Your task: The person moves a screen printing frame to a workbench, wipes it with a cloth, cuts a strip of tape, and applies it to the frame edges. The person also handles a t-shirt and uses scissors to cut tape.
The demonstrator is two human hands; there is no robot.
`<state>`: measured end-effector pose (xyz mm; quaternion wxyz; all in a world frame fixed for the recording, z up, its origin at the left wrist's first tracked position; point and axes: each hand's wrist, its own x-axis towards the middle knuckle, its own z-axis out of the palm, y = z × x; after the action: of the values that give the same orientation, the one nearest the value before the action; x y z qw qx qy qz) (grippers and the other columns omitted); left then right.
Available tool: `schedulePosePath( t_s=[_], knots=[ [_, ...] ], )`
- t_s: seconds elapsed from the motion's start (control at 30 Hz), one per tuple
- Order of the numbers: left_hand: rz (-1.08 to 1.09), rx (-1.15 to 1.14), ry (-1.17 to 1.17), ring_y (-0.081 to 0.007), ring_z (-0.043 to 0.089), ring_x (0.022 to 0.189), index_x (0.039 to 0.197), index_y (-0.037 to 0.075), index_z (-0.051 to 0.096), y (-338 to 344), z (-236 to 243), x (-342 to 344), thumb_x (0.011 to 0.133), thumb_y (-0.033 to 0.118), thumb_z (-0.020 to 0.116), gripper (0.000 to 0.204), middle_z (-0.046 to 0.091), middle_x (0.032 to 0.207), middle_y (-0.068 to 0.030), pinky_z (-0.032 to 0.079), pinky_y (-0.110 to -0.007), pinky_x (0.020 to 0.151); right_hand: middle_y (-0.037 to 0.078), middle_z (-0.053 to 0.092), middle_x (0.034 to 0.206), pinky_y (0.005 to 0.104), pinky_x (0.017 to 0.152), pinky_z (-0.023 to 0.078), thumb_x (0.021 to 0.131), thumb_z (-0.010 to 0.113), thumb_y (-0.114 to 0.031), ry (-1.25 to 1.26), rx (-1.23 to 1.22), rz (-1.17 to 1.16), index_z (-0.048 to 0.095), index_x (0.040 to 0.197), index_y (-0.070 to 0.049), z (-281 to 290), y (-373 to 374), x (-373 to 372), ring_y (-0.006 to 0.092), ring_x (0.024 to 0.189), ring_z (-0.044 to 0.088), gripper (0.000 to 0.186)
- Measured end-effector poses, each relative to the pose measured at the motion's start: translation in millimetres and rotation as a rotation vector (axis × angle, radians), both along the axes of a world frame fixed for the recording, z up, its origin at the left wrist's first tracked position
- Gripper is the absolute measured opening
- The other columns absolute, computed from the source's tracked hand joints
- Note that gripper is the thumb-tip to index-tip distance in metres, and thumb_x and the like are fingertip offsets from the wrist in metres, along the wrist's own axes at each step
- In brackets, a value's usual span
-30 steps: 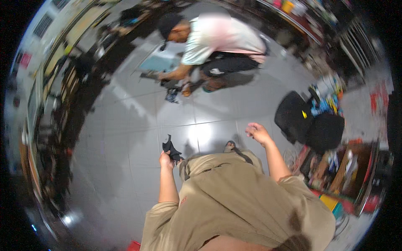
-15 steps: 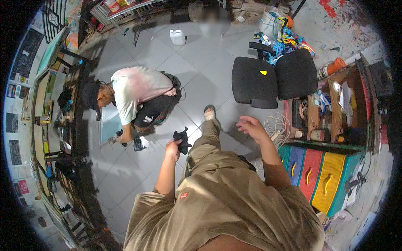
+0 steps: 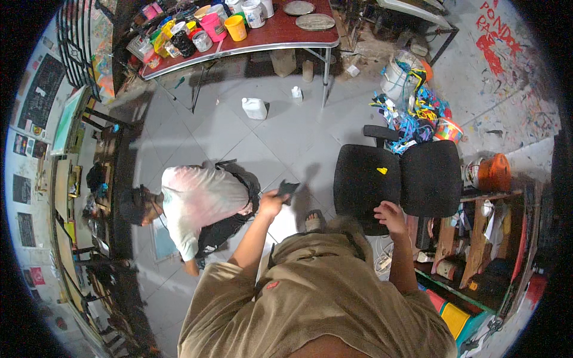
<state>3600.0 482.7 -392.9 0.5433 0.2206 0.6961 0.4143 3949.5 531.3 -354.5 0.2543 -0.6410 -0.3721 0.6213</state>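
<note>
My left hand (image 3: 271, 204) is closed on a thin black piece with jagged, pointed edges (image 3: 287, 190), held out above the tiled floor (image 3: 239, 149). Its exact kind does not show. My right hand (image 3: 391, 216) is raised in front of the black office chair (image 3: 365, 179), its fingers apart and nothing in them. A small yellow piece (image 3: 382, 171) lies on that chair. To my left a person in a pale, stained shirt (image 3: 206, 194) crouches over a light-blue framed panel (image 3: 162, 238), one hand (image 3: 191, 268) low near the floor.
Ahead stands a red-topped folding table (image 3: 280, 39) crowded with paint pots. A white jug (image 3: 254, 108) and a small white bottle (image 3: 296, 93) stand on the floor. Tangled coloured straps (image 3: 418, 119) lie beyond the chair; a wooden shelf (image 3: 444, 244) and colourful drawers (image 3: 456, 322) are at right.
I have moved forward, and the paint table has come fully into view. My left hand has swung forward and right with the black piece. The chair and drawers now appear nearer to me.
</note>
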Motion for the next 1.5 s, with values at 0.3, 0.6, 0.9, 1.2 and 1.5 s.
schedulePosePath(
  t_s=[0.3,0.6,0.9,1.2,1.5],
  knots=[
    [-0.534,0.431,0.048,-0.0094,0.05,0.077,0.093,0.001,0.056,217,60,32,0.072,0.003,0.059,0.021,0.058,0.085,-0.0029,0.04,-0.024,0.069,0.007,0.055,0.1,0.0277,0.068,0.044,0.078,0.054,-0.013,0.326,0.191,0.203,0.043,0.113,-0.002,52,179,-121,0.0146,0.084,0.054,0.038],
    [-0.447,0.389,-0.256,-0.0111,0.05,0.089,0.106,0.002,0.052,403,78,-46,0.074,-0.006,0.05,0.033,0.056,0.096,-0.0051,0.041,-0.025,0.078,0.007,0.057,0.089,0.0269,0.07,0.045,0.076,0.047,0.0,0.381,-0.055,0.297,0.053,0.1,-0.001,-22,410,-219,0.0137,0.08,0.054,0.025],
    [0.241,0.097,-0.145,-0.0153,0.055,0.086,0.106,0.005,0.051,491,50,-171,0.076,0.005,0.053,0.03,0.058,0.096,-0.007,0.04,-0.027,0.073,0.01,0.056,0.08,0.0265,0.051,0.046,0.07,0.042,0.001,0.076,0.281,0.433,0.053,0.09,0.001,-27,572,-234,0.0176,0.061,0.054,0.023],
    [0.463,0.033,-0.345,-0.0164,0.057,0.074,0.103,0.002,0.049,591,11,-262,0.07,0.012,0.06,0.036,0.059,0.085,-0.0088,0.041,-0.027,0.06,0.006,0.055,0.071,0.0241,0.044,0.039,0.068,0.051,-0.015,0.311,0.02,0.04,0.054,0.086,-0.003,36,659,-294,0.0147,0.057,0.053,0.022],
    [0.435,0.063,-0.485,-0.0185,0.056,0.071,0.101,-0.005,0.048,664,-24,-285,0.066,0.008,0.064,0.04,0.057,0.084,-0.0114,0.046,-0.027,0.063,0.017,0.053,0.099,0.0348,0.078,0.041,0.075,0.055,-0.019,-0.232,0.065,0.187,0.053,0.099,0.001,36,706,-341,0.0271,0.091,0.051,0.03]
  ],
)
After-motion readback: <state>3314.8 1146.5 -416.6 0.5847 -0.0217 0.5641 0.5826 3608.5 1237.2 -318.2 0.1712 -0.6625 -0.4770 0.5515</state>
